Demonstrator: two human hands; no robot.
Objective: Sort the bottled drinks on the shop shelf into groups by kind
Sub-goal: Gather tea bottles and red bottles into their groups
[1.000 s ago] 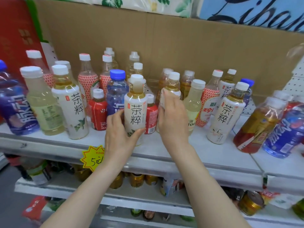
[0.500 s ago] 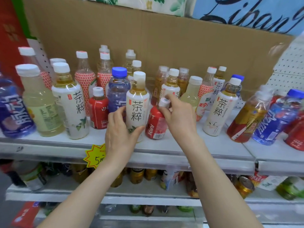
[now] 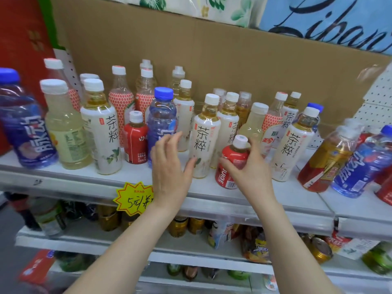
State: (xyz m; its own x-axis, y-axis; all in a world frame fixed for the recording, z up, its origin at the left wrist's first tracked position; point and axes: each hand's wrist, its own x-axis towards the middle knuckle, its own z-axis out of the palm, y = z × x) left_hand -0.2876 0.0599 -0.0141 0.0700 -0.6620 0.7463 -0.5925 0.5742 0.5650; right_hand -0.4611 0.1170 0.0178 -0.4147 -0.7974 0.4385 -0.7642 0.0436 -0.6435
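I am watching the right hand gripping the small red juice bottle, thumb and fingers curling round its shoulder just under the white cap. The bottle is tilting, cap leaning right, at the front of the upper shelf. I cannot tell whether its base is resting on the board.

The left hand is holding nothing, its fingers spreading loosely. Its thumb tip is lying at the foot of the white-labelled tea bottle, which is standing upright just left of the red one. The fingertips are hovering in front of the blue-capped bottle.

Left of that, a second small red bottle is standing upright, and beyond it another tea bottle, a pale yellow drink and a large blue bottle are lining the shelf. Red-netted bottles are standing behind them.

To the right, one more tea bottle is standing near the gripping hand. Further right an amber bottle with a red and gold label and a blue sports drink are appearing to lean.

A cardboard sheet is backing the shelf. A yellow star price tag is hanging on the front edge below the left wrist, and cans are sitting on the shelf underneath.
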